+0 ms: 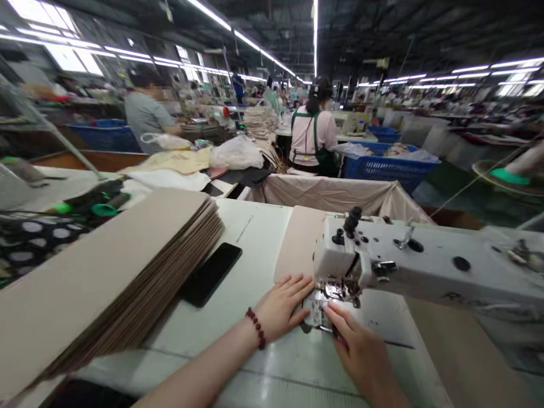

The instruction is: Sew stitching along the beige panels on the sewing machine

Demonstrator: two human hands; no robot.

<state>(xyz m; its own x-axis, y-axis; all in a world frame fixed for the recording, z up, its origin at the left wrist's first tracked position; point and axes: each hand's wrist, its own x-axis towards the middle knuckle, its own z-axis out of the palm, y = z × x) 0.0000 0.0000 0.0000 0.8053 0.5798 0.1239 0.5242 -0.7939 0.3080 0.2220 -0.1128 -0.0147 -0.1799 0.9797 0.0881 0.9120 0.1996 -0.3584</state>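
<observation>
A white sewing machine (425, 255) reaches in from the right, its metal presser foot (334, 290) over the needle plate (317, 311). Behind and left of the foot lies a flat beige fabric panel (300, 238). My left hand (285, 303), with a dark red bead bracelet (255, 327) on the wrist, lies flat with fingers stretched over the panel's near edge, left of the foot. My right hand (361, 345) is in front of the foot, fingertips by the plate. Its fingers curl round a small dark item with a metal tip, mostly hidden.
A tall stack of beige panels (127, 255) fills the table's left side, with a black phone (212, 273) beside it. Behind the table hangs a cloth-lined bin (323, 191). Farther back are a blue basket (386, 170) and two seated people. Thread cones (512, 175) stand at right.
</observation>
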